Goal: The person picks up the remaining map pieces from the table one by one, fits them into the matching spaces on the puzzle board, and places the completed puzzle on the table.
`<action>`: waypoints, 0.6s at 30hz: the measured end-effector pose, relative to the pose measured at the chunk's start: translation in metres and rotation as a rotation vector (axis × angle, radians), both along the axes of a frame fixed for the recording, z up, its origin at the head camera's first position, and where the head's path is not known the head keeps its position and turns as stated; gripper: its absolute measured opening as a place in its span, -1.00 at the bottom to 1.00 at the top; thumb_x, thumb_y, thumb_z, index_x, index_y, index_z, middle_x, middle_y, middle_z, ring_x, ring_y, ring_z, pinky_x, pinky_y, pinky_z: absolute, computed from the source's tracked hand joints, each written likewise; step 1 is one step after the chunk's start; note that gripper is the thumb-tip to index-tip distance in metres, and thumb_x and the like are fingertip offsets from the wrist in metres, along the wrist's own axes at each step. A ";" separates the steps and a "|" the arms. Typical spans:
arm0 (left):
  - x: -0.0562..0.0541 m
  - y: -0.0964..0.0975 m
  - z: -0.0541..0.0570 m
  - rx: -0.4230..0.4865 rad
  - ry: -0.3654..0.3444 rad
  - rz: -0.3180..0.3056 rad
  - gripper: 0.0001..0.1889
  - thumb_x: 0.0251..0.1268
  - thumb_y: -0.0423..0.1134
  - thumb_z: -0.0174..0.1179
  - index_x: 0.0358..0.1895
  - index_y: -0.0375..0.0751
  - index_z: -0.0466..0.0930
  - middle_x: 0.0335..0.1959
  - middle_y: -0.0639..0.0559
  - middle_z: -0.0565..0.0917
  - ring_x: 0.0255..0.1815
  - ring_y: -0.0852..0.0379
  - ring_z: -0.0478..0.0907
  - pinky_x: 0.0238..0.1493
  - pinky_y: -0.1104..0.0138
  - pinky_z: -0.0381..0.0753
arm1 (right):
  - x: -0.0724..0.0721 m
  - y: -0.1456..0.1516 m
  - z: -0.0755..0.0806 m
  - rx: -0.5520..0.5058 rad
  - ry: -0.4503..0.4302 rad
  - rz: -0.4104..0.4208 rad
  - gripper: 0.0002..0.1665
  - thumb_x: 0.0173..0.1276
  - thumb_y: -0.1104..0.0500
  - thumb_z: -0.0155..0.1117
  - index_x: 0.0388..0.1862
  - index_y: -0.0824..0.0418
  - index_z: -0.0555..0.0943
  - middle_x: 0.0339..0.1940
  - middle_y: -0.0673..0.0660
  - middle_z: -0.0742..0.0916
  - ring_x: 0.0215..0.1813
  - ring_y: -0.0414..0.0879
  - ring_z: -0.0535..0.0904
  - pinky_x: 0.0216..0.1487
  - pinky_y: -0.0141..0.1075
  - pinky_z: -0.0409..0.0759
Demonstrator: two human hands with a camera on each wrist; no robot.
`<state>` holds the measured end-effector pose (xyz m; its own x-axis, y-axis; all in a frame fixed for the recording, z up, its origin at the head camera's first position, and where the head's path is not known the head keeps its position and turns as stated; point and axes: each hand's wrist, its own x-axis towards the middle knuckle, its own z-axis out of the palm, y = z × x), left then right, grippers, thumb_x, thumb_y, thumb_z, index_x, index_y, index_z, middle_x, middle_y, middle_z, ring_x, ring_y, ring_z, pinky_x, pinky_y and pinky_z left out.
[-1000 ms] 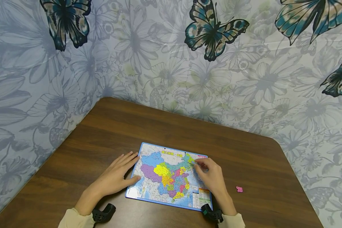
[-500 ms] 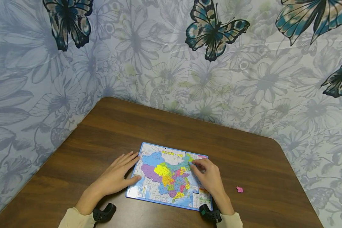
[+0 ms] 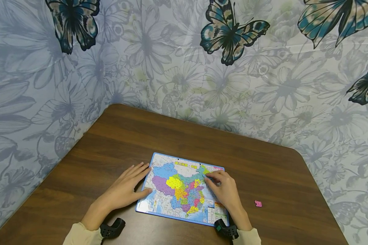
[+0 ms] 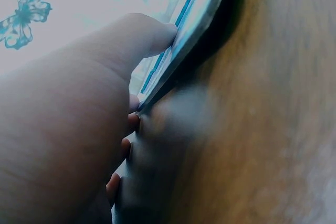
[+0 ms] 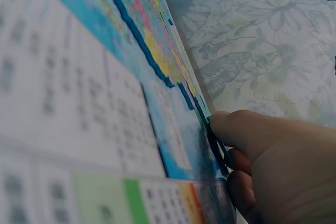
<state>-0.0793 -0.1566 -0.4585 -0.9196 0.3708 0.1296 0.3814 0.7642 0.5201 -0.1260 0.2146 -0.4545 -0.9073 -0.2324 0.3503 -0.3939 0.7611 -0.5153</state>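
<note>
A map puzzle board (image 3: 159,209) with a blue border lies on the table, bright map pieces spread over its middle. My left hand (image 3: 122,190) rests at its left side with fingers outstretched. In the left wrist view, the thumb (image 4: 157,35) lies on the board's face while other fingertips show by its edge. My right hand (image 3: 225,187) is at the map's upper right, thumb and fingers pinching a small puzzle piece (image 5: 227,156) against the board. The fingers mostly hide that piece. Right of the board, a small pink puzzle piece (image 3: 258,203) lies alone.
The brown wooden table (image 3: 125,136) extends around the board, with rounded far corners. Behind it hangs a floral cloth (image 3: 171,68) with large butterflies. Each wrist wears a black band device, the left one (image 3: 112,228) close over the table.
My right hand has shifted slightly left and down with the small piece, onto the map's upper right, then stayed nearly still. The left hand keeps its place.
</note>
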 end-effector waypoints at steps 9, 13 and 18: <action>0.000 0.000 0.000 -0.001 -0.005 -0.001 -0.16 0.41 0.24 0.23 0.58 -0.19 0.28 0.62 -0.14 0.27 0.66 -0.22 0.11 0.62 -0.21 0.02 | 0.001 0.000 -0.001 -0.002 0.015 -0.001 -0.80 0.19 0.19 0.62 -0.18 0.10 0.86 -0.20 -0.02 0.76 -0.24 -0.20 0.66 -0.28 -0.35 0.70; 0.000 0.000 0.000 0.002 -0.007 0.002 -0.16 0.40 0.24 0.23 0.58 -0.19 0.29 0.62 -0.14 0.27 0.66 -0.23 0.11 0.62 -0.21 0.03 | 0.001 0.000 -0.001 0.011 0.014 -0.002 -0.79 0.17 0.18 0.63 -0.18 0.12 0.87 -0.21 -0.02 0.76 -0.23 -0.20 0.63 -0.30 -0.37 0.67; 0.000 0.000 0.000 -0.005 -0.005 0.007 -0.15 0.40 0.25 0.23 0.58 -0.19 0.29 0.61 -0.13 0.28 0.65 -0.22 0.12 0.61 -0.21 0.03 | 0.001 0.000 0.000 0.039 0.020 -0.001 -0.78 0.15 0.17 0.64 -0.19 0.14 0.88 -0.24 -0.03 0.74 -0.27 -0.23 0.56 -0.34 -0.40 0.60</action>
<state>-0.0791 -0.1561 -0.4583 -0.9228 0.3652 0.1228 0.3735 0.7696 0.5179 -0.1252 0.2141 -0.4545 -0.9002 -0.2457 0.3595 -0.4036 0.7806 -0.4772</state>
